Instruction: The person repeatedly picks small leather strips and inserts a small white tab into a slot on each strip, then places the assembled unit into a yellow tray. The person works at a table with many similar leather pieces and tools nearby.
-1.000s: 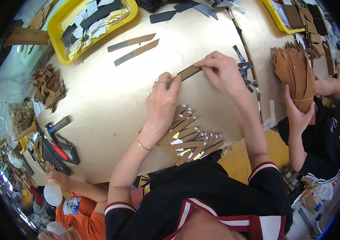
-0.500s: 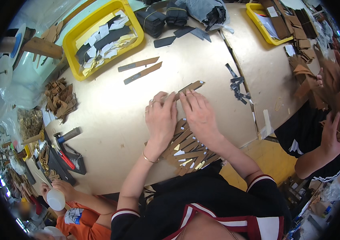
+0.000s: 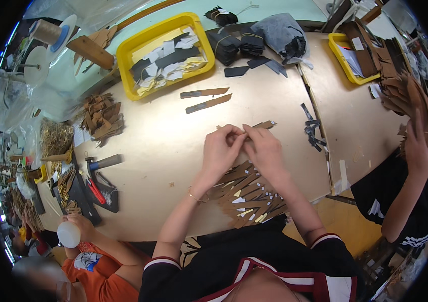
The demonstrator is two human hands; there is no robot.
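My left hand (image 3: 221, 153) and my right hand (image 3: 265, 154) meet at the middle of the table, fingertips pinched together on a brown leather strip (image 3: 267, 124). The far right end of this strip sticks out past my right fingers and bears a small white label. My fingers hide the rest of it. Below my hands, between my forearms, lies an overlapping heap of brown strips (image 3: 244, 189) with small white and yellow tabs. Two separate brown and black strips (image 3: 211, 103) rest side by side farther up the table.
A yellow tray (image 3: 123, 65) of black, white and yellow scraps stands far left, beside bundled black pieces (image 3: 224, 46). Brown scraps (image 3: 100, 118), a hammer (image 3: 105, 162) and a red-handled tool (image 3: 95, 191) lie left. Small black strips (image 3: 313, 131) lie right. Co-workers sit on both sides.
My fingers, earlier laid along the strip, have bent into a pinch on it. The whole view has shifted, and the co-worker's hand at right has risen with the brown pieces.
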